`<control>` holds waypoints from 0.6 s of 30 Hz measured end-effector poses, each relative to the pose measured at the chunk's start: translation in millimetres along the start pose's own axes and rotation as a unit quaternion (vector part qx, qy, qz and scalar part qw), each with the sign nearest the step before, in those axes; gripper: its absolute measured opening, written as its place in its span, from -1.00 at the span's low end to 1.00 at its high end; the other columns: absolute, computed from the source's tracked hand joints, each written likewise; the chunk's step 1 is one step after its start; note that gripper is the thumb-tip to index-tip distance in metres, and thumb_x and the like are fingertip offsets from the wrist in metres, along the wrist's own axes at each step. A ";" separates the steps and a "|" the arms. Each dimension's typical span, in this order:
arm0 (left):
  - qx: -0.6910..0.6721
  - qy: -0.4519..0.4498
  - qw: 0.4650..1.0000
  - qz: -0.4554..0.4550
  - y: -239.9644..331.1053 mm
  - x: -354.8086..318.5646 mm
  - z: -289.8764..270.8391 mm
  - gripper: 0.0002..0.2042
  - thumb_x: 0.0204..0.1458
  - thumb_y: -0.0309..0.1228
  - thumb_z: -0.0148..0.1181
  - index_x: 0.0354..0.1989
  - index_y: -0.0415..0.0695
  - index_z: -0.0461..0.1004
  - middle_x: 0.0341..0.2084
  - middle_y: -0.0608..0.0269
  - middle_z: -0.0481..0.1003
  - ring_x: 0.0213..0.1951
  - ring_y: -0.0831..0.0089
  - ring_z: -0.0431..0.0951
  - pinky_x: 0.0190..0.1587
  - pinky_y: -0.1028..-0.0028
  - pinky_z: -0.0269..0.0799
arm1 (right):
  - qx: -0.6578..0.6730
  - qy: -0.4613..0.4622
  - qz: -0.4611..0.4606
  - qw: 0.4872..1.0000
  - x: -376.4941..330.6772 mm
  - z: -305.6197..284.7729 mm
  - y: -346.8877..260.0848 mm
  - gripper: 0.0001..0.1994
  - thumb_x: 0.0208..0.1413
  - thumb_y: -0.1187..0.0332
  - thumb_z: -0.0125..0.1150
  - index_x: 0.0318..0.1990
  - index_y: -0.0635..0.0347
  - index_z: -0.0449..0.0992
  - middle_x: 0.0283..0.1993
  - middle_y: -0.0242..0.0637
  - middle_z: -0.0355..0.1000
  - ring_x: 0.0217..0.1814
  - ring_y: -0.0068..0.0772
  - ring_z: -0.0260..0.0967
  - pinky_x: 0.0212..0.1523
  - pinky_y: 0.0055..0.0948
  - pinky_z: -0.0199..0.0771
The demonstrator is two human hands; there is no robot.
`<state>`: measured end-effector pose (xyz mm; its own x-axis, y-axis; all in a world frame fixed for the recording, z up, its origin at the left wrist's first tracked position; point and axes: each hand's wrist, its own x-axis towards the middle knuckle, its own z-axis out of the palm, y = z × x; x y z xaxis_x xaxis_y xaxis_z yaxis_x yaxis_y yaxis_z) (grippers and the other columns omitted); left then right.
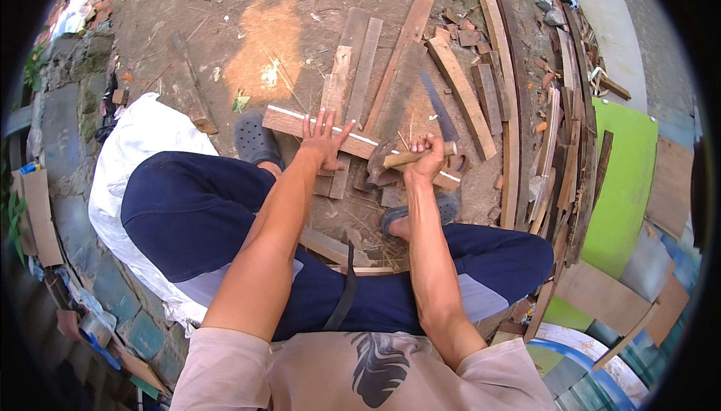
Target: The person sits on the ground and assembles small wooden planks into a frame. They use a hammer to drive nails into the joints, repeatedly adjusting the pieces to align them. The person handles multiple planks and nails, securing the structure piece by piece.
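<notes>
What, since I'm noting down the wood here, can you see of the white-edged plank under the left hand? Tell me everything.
The plank is long and narrow, brown and wooden by its look, with a white strip along its far edge; whether that is paint is unclear. It lies slanted across other boards, its left end farther from the person. The left hand rests on it, spread open. The hammer in the right hand hides part of it toward its right end; whether they touch is unclear.

Daylit brown dirt ground [173, 13] beside a rough block wall [64, 137].
</notes>
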<state>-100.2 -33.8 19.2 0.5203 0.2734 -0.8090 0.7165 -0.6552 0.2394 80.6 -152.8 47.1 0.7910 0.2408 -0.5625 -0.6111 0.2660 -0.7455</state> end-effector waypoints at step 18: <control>0.060 0.045 0.996 0.037 -5.7 -1.7 -2.8 0.07 -0.01 0.13 0.32 0.52 0.54 -0.41 0.55 0.15 -0.44 0.54 0.09 -0.54 0.46 -0.14 -0.60 | -0.575 -0.331 -0.037 0.748 -13.4 6.6 -21.9 -0.75 0.01 0.31 0.30 -0.58 0.32 0.54 -0.67 -0.35 0.41 -0.60 -0.52 0.34 -0.52 -0.32 0.29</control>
<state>-103.8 -28.5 20.7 0.6140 0.2798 -0.7381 0.6164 -0.7540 0.2270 83.3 -155.8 73.3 0.4004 0.7754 -0.4883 0.1635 -0.5848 -0.7945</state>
